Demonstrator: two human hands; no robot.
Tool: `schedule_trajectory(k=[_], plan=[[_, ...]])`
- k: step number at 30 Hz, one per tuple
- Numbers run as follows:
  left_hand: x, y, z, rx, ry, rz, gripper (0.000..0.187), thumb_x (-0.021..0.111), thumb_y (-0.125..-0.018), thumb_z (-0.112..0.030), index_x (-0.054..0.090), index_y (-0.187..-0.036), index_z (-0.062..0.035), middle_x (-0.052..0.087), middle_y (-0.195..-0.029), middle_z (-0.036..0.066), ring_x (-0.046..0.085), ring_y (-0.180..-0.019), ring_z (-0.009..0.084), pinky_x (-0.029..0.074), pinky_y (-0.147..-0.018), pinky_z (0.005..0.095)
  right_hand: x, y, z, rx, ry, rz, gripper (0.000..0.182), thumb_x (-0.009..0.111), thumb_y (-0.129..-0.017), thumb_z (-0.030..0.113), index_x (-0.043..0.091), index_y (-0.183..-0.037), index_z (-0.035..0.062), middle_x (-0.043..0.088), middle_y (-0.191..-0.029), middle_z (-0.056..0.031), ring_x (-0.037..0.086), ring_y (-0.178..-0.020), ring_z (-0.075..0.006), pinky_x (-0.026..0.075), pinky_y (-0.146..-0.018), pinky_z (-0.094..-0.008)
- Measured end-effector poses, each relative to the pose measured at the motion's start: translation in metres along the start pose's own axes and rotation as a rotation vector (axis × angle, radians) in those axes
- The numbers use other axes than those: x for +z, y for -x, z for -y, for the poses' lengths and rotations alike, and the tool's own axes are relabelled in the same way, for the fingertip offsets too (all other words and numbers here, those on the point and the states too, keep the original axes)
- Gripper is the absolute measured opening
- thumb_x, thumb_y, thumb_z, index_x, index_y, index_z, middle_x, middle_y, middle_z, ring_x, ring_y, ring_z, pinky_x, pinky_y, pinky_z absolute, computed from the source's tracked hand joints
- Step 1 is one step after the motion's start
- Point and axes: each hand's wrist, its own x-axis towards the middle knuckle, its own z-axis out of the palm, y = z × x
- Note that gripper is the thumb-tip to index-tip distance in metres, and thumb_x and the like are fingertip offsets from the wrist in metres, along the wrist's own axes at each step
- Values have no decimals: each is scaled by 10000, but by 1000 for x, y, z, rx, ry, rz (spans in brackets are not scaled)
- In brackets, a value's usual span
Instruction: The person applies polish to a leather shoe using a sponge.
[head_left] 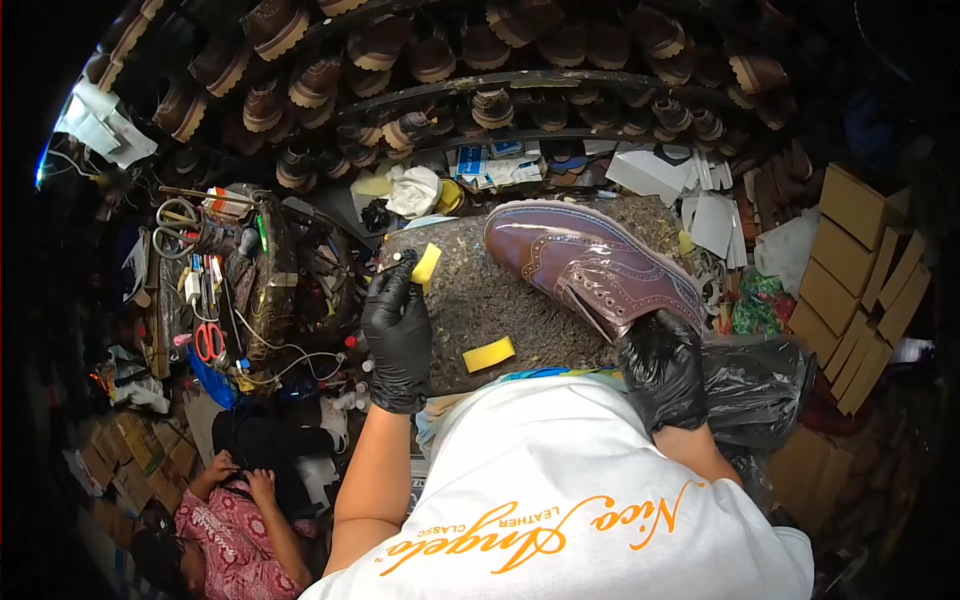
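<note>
Yellow sponge (426, 264) is pinched in the closed left hand (397, 330) at the bench's (520, 310) left edge. The brown shoe (590, 262) is gripped at its heel by the right hand (662, 368), near the right edge; another sponge (488, 354) lies between.

Left hand (397, 325) pinches sponge (426, 264); right hand (661, 368) grips shoe (590, 262).

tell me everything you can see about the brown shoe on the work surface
The shoe is a glossy reddish-brown leather brogue with punched decorative perforations, a row of lacing eyelets and a pale welt edging the sole. It lies slanted on the speckled work surface, toe pointing up-left, heel toward the person. The right hand, in a black glove, grips its heel end; nothing else touches it.
</note>
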Motion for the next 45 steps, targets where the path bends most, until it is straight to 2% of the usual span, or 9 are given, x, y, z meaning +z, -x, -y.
schedule_trajectory(k=[9, 17, 21, 23, 31, 34, 37, 43, 45], plan=[[24, -17, -7, 142, -45, 8, 358, 608, -870, 88, 690, -1208, 2, 666, -1094, 184, 672, -992, 292, 532, -872, 351, -27, -54, 9, 14, -295, 63, 248, 558, -866, -34, 678, -1081, -53, 687, -1072, -132, 665, -999, -233, 544, -891, -325], [83, -20, -50, 580, -300, 285, 446, 593, -750, 149, 712, -1147, -17, 679, -1037, 181, 654, -940, 331, 550, -826, 411, -26, -60, 30, 302, -277, 295, 434, 492, -925, -38, 495, -1355, -99, 568, -1366, -210, 575, -1250, -278, 474, -1100, -373], [73, -35, -22, 424, -328, 182, 470, 602, -752, 135, 702, -1183, -25, 671, -1059, 173, 632, -969, 329, 545, -830, 402, -40, -51, 25, 240, -6, 430, 348, 538, -962, -10, 577, -1305, -57, 591, -1350, -181, 567, -1251, -245, 465, -1080, -350], [74, -21, -41, 479, -340, 219, 498, 594, -750, 140, 692, -1208, -29, 669, -1047, 175, 633, -956, 327, 543, -822, 412, -19, -42, 42, -406, 925, 604, 364, 588, -932, -20, 622, -1294, 4, 609, -1347, -146, 582, -1236, -251, 466, -1064, -370], [59, -30, -39, 588, -311, 298, 461, 675, -720, 79, 675, -1173, -8, 657, -1102, 148, 618, -949, 334, 560, -797, 412, -24, -29, 30, -252, 841, 640, 382, 646, -869, -26, 680, -1246, 30, 668, -1264, -172, 641, -1158, -293, 487, -1008, -382], [49, -39, -38, 597, -381, 240, 462, 661, -735, 112, 677, -1179, -14, 675, -1020, 141, 646, -893, 307, 581, -762, 387, -15, -15, 25, -591, 1087, 554, 350, 619, -833, -28, 705, -1169, 20, 699, -1154, -185, 667, -1068, -329, 514, -936, -393], [61, -30, -59, 517, 12, 328, 444, 641, -744, 126, 678, -1163, -16, 676, -983, 141, 665, -911, 303, 580, -760, 381, 5, -8, 22, -620, 1050, 482, 314, 621, -828, -24, 725, -1119, 28, 707, -1122, -175, 668, -1058, -328, 514, -936, -401], [47, -64, -56, 643, -417, 216, 387, 671, -744, 51, 711, -1115, -50, 670, -1028, 105, 649, -903, 296, 545, -813, 397, 14, 2, 21, -667, 1168, 401, 340, 627, -853, -12, 719, -1173, 57, 703, -1142, -178, 670, -1029, -345, 517, -937, -439], [58, -47, -80, 797, -142, 399, 361, 674, -737, 34, 721, -1089, -28, 677, -1018, 101, 632, -903, 293, 527, -798, 395, 15, 3, 19, -659, 1170, 403, 336, 632, -855, -1, 718, -1174, 57, 703, -1144, -175, 669, -1032, -343, 515, -941, -438]])
